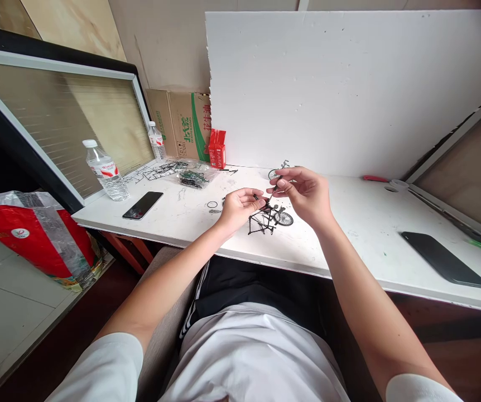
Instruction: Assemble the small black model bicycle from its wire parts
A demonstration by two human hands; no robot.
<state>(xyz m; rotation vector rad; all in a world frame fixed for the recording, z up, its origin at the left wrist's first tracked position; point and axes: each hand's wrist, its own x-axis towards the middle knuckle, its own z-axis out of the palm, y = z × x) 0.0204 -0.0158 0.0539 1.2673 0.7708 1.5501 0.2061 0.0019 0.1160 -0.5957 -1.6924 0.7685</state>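
My left hand (pixel 241 210) is closed, its thumb and fingers pinching the top of a black miniature bicycle frame (pixel 261 227) just above the white table. My right hand (pixel 307 195) grips a thin dark tool (pixel 274 187), which looks like a small screwdriver. Its narrow tip points down at the frame beside my left fingertips; the exact contact is too small to make out. A spoked black wheel (pixel 284 218) shows just right of the frame, and I cannot tell whether it is attached. Behind my right fingers, another miniature bicycle part with a wheel (pixel 272 174) is partly hidden.
A black ring (pixel 212 204) lies left of my hands. Farther back are a clear bag of green and black parts (pixel 193 178) and black part sprues (pixel 160 170). Phones (pixel 143 205) (pixel 445 258) lie either side. A water bottle (pixel 107 172), red box (pixel 217 149) and white board (pixel 349 95) stand around.
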